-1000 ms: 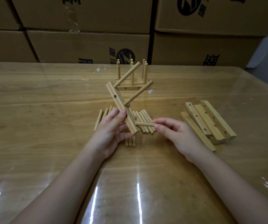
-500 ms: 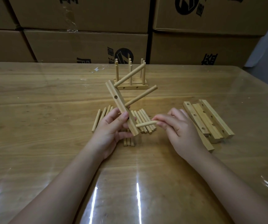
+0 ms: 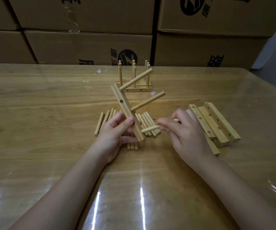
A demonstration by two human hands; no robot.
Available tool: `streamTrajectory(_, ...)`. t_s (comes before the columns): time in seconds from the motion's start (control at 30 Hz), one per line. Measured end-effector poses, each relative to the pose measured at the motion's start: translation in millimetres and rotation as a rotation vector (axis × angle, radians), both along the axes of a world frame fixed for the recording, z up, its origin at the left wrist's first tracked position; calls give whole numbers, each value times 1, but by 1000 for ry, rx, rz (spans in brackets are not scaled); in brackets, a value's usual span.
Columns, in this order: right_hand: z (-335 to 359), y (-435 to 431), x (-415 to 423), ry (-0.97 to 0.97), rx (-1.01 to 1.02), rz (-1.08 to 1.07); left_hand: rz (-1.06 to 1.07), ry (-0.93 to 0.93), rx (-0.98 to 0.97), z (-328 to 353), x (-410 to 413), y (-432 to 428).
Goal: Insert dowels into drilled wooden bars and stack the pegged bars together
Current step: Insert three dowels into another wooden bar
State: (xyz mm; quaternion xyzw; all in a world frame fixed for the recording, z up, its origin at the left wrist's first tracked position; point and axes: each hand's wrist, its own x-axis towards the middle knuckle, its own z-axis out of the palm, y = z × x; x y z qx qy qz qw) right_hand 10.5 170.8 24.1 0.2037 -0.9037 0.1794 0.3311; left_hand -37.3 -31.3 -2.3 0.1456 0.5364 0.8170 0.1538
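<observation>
One dowel [image 3: 150,129] is pinched by the right hand [image 3: 188,136], tip aimed leftward; the tilted bar [image 3: 124,106], gripped low by the left hand [image 3: 114,136], lies just beside it.

On the worktop [image 3: 34,113], loose dowels [image 3: 146,118] lie at centre, with bars [image 3: 217,125] to their right and the pegged stack [image 3: 139,89] behind them. A raised bar [image 3: 125,110] is above the dowels. Boxes [image 3: 87,47] stand behind the worktop's far edge.

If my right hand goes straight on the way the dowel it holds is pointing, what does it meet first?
Most likely the lower end of the drilled bar gripped by the left hand. The dowel pinched in the right hand points at it, tip close by, though depth is unclear from one view.
</observation>
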Motion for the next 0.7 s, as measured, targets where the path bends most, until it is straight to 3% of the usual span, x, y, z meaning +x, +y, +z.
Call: streamTrajectory(0.7,-1,-5,2,26,48,0,24,6,-54,0,1,2)
